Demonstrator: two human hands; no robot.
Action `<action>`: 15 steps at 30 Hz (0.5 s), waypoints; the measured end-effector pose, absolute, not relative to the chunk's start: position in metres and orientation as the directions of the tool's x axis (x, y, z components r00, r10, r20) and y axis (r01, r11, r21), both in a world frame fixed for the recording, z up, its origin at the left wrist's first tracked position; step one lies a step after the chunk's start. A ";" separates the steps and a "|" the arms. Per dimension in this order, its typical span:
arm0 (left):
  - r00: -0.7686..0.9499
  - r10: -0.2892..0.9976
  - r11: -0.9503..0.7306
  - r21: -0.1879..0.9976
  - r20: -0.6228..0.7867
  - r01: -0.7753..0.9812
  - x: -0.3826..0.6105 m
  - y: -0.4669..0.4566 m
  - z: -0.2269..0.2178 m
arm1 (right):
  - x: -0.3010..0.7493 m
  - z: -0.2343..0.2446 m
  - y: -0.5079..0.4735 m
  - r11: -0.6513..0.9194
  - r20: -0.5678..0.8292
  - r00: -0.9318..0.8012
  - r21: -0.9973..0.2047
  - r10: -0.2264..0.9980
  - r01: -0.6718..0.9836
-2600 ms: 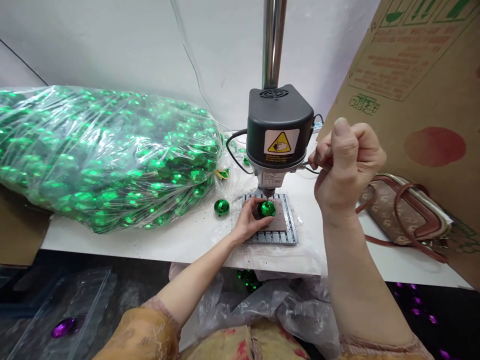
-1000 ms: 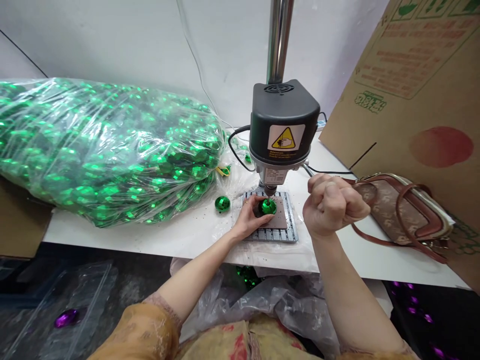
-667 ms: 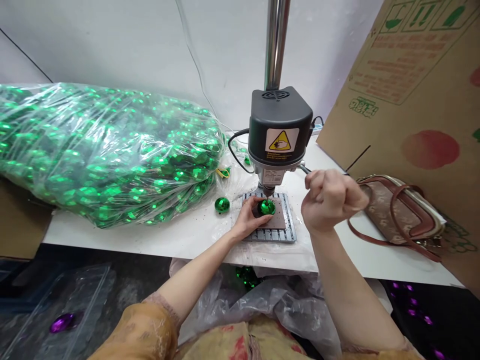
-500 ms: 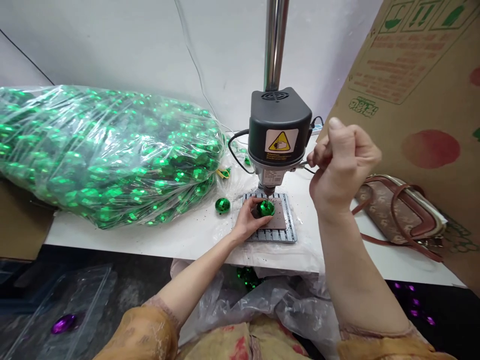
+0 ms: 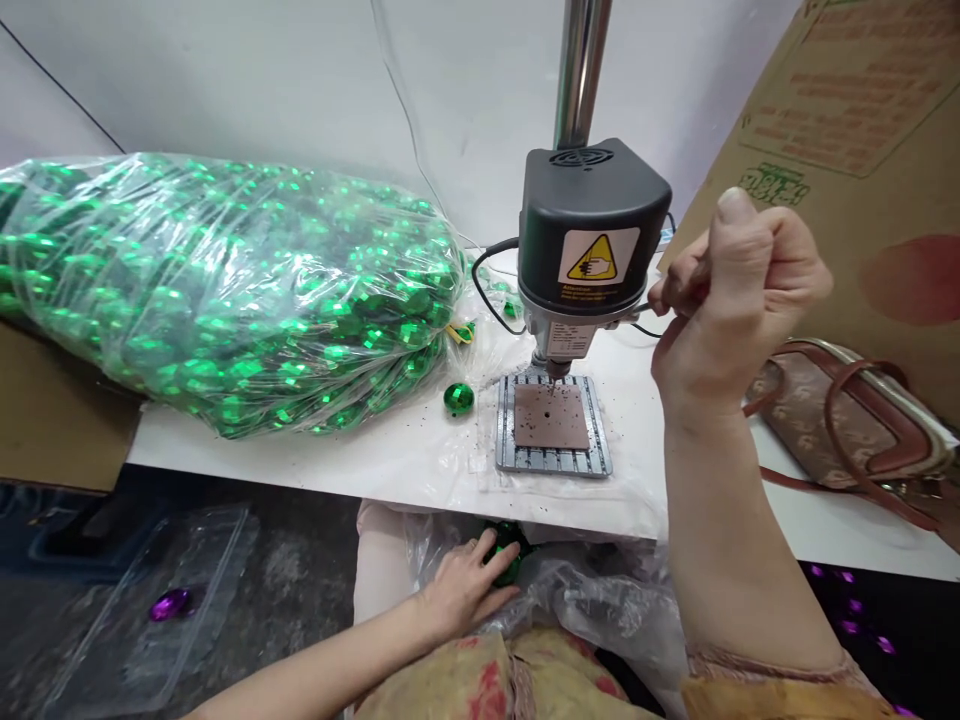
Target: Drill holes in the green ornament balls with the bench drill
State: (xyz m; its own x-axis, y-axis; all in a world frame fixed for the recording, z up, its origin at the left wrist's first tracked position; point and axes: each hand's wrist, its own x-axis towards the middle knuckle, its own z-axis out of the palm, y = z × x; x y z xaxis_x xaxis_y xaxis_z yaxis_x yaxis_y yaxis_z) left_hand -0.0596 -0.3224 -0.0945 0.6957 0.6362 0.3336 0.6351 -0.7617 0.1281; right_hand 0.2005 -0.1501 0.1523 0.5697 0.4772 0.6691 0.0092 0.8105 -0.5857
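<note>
Low at my lap, my left hand (image 5: 474, 578) has its thumb and fingers around a shiny green faceted ball (image 5: 508, 572), over a clear plastic bag (image 5: 577, 590) below the table edge. Part of the ball is hidden by the fingers. My right hand (image 5: 739, 290) is closed around the feed lever (image 5: 643, 308) on the right of a small black drill press (image 5: 596, 225). Under the drill bit, a brown pad (image 5: 551, 425) with a dark hole lies on the grooved metal base (image 5: 510, 462), with dark shavings scattered over it.
One green faceted ball (image 5: 458, 399) rests left of the base. A big clear bag of green balls (image 5: 225, 300) fills the table's left side. At right are a patterned handbag (image 5: 847, 420) and a large carton (image 5: 847, 130). A purple piece (image 5: 171, 604) lies in a clear tray at lower left.
My left hand has moved from the drill base down to the bag at my lap, and the ball under the bit is gone from the pad. My right hand stays on the lever.
</note>
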 end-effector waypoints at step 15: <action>0.057 0.967 -0.168 0.452 0.249 0.876 -0.060 -0.126 -0.015 | 0.201 0.151 -0.152 0.806 0.651 0.579 -0.591 0.491 -0.019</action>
State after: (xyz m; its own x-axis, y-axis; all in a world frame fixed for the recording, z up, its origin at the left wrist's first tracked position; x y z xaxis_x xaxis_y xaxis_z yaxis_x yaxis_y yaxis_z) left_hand -0.0597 -0.1256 -0.0145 0.0569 0.9669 0.2486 0.8758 -0.1679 0.4525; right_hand 0.2005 -0.1521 0.1507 0.5795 0.4910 0.6505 -0.0194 0.8063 -0.5912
